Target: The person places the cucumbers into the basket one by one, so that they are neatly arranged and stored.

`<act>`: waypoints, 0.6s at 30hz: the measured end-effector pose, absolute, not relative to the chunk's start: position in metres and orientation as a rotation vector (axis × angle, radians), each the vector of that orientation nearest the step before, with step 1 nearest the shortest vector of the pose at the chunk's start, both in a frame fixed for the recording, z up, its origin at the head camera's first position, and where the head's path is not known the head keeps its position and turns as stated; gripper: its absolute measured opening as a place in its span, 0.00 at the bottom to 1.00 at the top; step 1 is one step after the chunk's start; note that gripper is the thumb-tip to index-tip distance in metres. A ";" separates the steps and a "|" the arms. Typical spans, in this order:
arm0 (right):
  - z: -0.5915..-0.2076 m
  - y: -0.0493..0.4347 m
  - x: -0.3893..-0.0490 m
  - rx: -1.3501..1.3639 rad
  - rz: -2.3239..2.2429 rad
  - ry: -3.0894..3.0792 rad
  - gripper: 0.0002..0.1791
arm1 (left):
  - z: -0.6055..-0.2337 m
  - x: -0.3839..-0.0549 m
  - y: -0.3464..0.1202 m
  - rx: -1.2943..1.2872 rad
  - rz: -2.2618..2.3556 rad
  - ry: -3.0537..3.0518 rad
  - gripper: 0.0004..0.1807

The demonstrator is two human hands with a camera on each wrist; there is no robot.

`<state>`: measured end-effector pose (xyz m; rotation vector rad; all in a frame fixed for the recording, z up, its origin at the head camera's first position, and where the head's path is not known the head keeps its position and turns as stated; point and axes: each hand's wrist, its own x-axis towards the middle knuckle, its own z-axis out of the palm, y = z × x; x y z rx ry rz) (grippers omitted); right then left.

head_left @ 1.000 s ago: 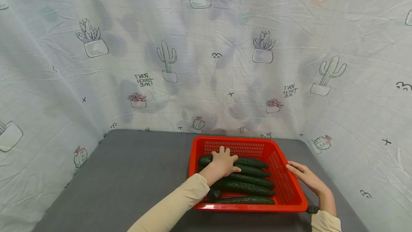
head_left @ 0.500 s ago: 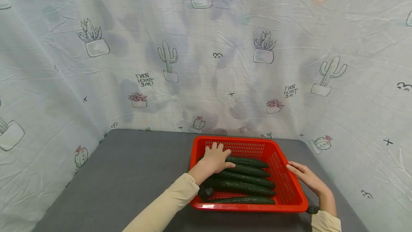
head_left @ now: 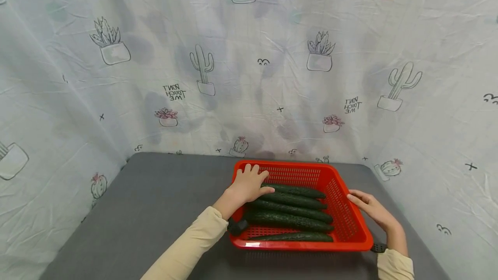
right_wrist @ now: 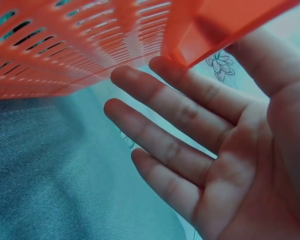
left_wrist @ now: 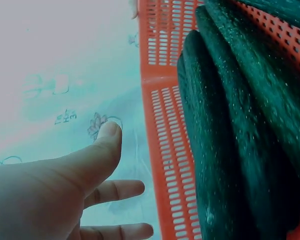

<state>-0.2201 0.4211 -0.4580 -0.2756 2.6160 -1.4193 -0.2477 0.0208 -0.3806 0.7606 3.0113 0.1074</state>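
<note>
A red plastic basket (head_left: 303,246) with slotted walls stands on the grey table. Several dark green cucumbers (head_left: 289,221) lie side by side in it, and bumpy cucumber skins (left_wrist: 210,140) fill the right of the left wrist view. My left hand (head_left: 249,183), fingers spread, is over the basket's back left part and holds nothing; it hides some cucumber ends. At the right wall, my right hand (head_left: 371,208) holds the basket's rim, thumb over the top. The right wrist view shows the other fingers (right_wrist: 162,100) extended below the rim.
The grey tabletop (head_left: 163,211) stretches left of the basket. A pale cloth (head_left: 233,77) printed with potted cacti hangs behind the table and along both sides. A dark wrist device (head_left: 238,227) on the left arm overlaps the basket's left rim.
My left hand has moved left and toward the back from over the middle of the cucumbers, uncovering more of them. My right hand stays at the rim. The head view has tilted slightly.
</note>
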 end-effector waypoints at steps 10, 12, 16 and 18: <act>-0.451 0.420 -0.219 -0.276 -1.365 2.675 0.24 | -0.378 -0.248 -0.005 0.751 0.191 3.041 0.34; -0.451 0.419 -0.219 -0.267 -1.372 2.681 0.24 | -0.379 -0.249 -0.010 0.753 0.211 3.045 0.34; -0.452 0.419 -0.218 -0.281 -1.355 2.702 0.24 | -0.380 -0.249 -0.018 0.767 0.258 3.044 0.33; -0.453 0.419 -0.218 -0.283 -1.343 2.721 0.23 | -0.381 -0.249 -0.023 0.772 0.277 3.044 0.31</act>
